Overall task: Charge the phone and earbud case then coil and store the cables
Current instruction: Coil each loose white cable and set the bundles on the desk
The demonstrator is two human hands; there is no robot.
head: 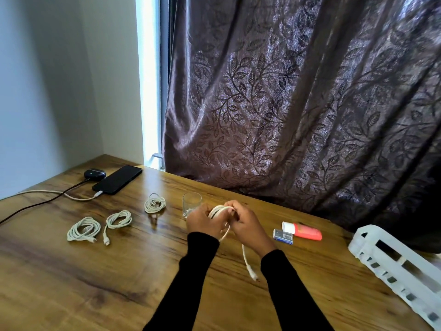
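Observation:
A black phone (117,179) lies at the table's far left with a white cable (71,196) plugged into its near end. Beside it sits a dark earbud case (94,174) with a black cable (40,204) running off to the left. Three coiled white cables lie on the wood: one (83,229), a second (118,220) and a third (155,203). My left hand (205,223) and my right hand (248,226) both grip a partly coiled white cable (218,210) above the table. Its loose end with the plug (252,273) hangs down between my forearms.
A clear drinking glass (191,204) stands just behind my left hand. To the right lie a small blue-and-white box (283,236) and a pink-and-white item (303,231). A white slotted plastic basket (393,263) sits at the right edge. A dark patterned curtain (298,103) hangs behind the table.

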